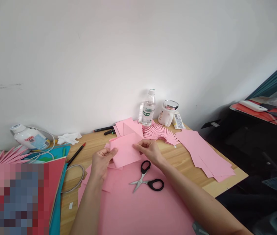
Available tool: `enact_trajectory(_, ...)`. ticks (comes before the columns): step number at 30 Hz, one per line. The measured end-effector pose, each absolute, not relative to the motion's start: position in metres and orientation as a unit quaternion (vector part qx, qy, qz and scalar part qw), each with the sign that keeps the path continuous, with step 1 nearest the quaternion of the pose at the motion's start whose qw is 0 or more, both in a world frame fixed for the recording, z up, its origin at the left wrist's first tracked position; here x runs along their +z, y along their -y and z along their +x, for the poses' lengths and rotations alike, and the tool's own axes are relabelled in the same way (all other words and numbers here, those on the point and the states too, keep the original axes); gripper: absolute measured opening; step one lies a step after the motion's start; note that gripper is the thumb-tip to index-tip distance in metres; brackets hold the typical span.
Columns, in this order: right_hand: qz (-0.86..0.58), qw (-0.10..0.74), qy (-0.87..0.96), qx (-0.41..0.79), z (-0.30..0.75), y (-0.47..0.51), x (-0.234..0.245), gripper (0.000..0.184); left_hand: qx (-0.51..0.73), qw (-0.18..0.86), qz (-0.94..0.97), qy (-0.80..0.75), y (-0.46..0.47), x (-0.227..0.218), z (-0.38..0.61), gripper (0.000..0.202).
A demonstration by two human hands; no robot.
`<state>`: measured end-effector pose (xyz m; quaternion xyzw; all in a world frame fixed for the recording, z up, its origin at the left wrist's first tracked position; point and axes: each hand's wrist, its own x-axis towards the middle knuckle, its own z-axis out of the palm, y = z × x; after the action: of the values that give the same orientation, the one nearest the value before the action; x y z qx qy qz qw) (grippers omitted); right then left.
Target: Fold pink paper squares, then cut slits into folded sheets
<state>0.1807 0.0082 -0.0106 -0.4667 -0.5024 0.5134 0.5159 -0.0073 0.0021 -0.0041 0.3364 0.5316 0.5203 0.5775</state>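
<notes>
Left hand (100, 161) and right hand (150, 150) pinch a folded pink paper rectangle (125, 150) near splayed metal-bladed scissors (141, 181).

Left hand (101, 160) and right hand (150, 150) each closed in pinch grip; left forearm (87, 206) extends from near left, right forearm (193, 195) from near right.

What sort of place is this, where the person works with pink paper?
Probably a wooden desk in a home or dormitory room, used for paper crafts. Open scissors lie on a pink sheet, pleated pink paper rests behind them, and a lidded mug stands by the wall.
</notes>
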Motion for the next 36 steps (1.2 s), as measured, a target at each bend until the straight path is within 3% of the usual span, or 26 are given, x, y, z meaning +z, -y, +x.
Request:
enact_trajectory(10, -0.471, 0.536, 0.513, 0.477, 0.188, -0.015, -0.023, 0.038, 0.5, 0.576, 0.406, -0.504, -0.001, -0.003, -0.004, 0.035)
enact_trajectory(19, -0.459, 0.571, 0.524, 0.435, 0.186, -0.015, -0.023, 0.033, 0.529, 0.386, 0.545, -0.523, 0.0, -0.008, -0.002, 0.031)
enact_trajectory(25, -0.449, 0.609, 0.525, 0.389, 0.187, -0.016, -0.027, 0.027, 0.503, 0.283, 0.632, -0.517, 0.008, -0.001, 0.004, 0.043)
enact_trajectory(29, -0.447, 0.597, 0.55, 0.376, 0.186, -0.015, -0.027, 0.024, 0.515, 0.148, 0.681, -0.498, 0.011, 0.0, 0.004, 0.036)
enact_trajectory(30, -0.448, 0.598, 0.562, 0.355, 0.186, -0.015, -0.027, 0.024, 0.521, 0.097, 0.698, -0.481, 0.011, -0.001, 0.004, 0.03)
enact_trajectory(32, -0.454, 0.611, 0.597, 0.253, 0.185, -0.012, -0.025, 0.042, 0.531, -0.02, 0.731, -0.428, 0.009, -0.004, 0.003, 0.014)
enact_trajectory(34, -0.452, 0.616, 0.639, 0.095, 0.184, -0.008, -0.023, 0.065, 0.518, -0.134, 0.758, -0.373, 0.007, -0.008, 0.003, 0.019)
enact_trajectory(36, -0.425, 0.592, 0.684, -0.046, 0.182, -0.003, -0.02, 0.066, 0.48, -0.212, 0.779, -0.342, 0.006, -0.013, 0.003, 0.026)
